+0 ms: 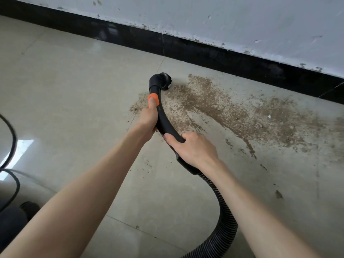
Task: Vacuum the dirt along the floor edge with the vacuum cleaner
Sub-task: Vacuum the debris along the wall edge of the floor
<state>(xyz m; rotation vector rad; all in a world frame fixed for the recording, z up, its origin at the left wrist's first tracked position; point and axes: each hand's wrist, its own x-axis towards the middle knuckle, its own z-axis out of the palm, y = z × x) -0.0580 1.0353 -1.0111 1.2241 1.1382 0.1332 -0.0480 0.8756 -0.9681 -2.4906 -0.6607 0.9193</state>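
No writing seen. Both hands, left hand (149,118) and right hand (193,148), grip vacuum handle (163,118); brush head (163,81) on dirt (232,110); hose (227,220) cut off below.

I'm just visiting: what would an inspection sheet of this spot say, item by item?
Surface: pale tiled floor, glossy, with grout lines.
Job's things: brown dirt spread near the skirting; black nozzle on its left edge; curved handle with orange collar; ribbed hose trailing back.
Clutter: nothing seen.
Hands: left hand grips the handle, thumb on the collar; right hand grips it lower down.
Cables: black cable at far left.
Surroundings: black skirting; scuffed white wall.
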